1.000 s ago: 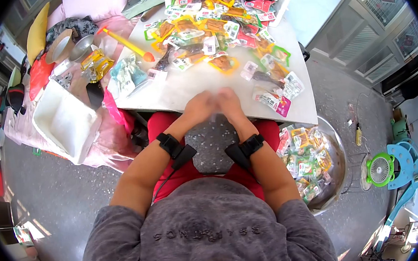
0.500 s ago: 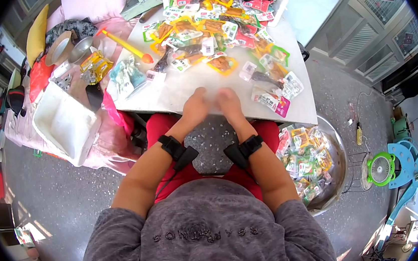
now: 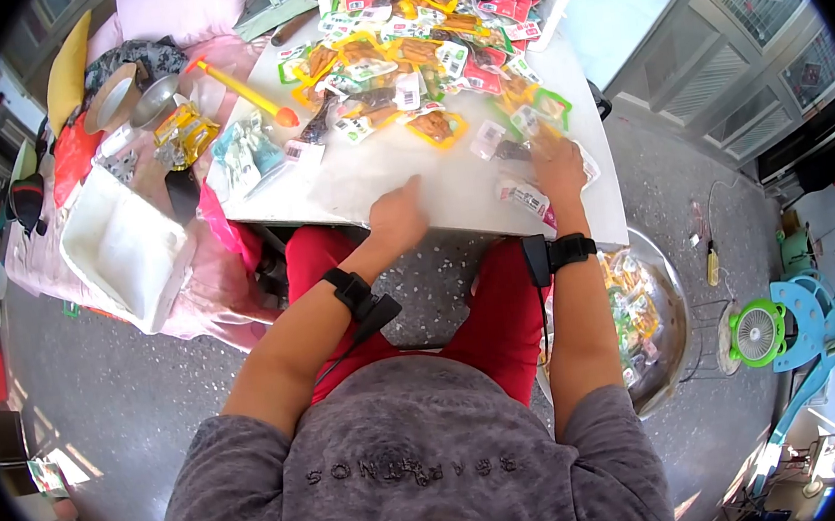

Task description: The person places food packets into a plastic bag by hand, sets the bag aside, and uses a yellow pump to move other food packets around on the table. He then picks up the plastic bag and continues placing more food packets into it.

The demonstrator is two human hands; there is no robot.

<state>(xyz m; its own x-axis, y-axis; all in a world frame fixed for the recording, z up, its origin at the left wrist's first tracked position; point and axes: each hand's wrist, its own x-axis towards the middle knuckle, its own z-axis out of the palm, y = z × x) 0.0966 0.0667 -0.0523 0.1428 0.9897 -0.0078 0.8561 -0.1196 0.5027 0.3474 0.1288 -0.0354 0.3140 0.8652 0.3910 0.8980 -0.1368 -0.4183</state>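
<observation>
Snack packets, clear-sided: right side of worktop, beneath right hand (grip cannot be told); likely light, soft, slippery, best pinched at a sealed edge. Left hand: near front edge, blurred, one digit extended, closure indeterminate.

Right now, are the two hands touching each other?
No, the white table shows between the left hand and the right hand.

Glossy plastic packets, smooth tabletop, shiny metal basin, matt cloth shirt
</observation>
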